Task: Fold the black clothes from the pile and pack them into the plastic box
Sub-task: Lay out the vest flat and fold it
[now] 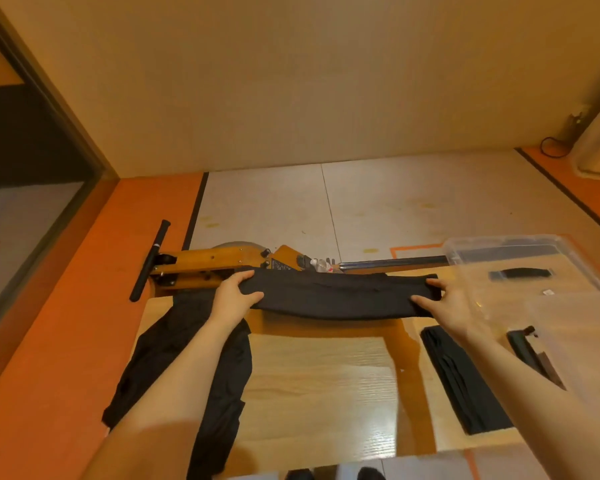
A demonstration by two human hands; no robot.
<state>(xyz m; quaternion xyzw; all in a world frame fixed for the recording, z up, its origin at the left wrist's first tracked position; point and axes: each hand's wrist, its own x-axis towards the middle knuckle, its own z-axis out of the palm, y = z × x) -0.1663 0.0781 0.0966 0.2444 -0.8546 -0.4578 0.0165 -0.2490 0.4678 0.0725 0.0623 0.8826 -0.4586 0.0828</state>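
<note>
Nearest, the loose black pile (pixel 181 368) lies left on the wooden table (pixel 319 375). Beyond it, the left hand (pixel 234 292) and right hand (pixel 444 303) each pinch an end of a folded black garment (pixel 336 296), held above the table. Packing seems next: carrying it right into the plastic box (pixel 520 258)

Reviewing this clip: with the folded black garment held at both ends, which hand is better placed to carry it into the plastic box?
Probably the right hand. It pinches the black garment's end nearest the plastic box, which sits at the table's right. The left hand grips the far end, beside the pile.
</note>
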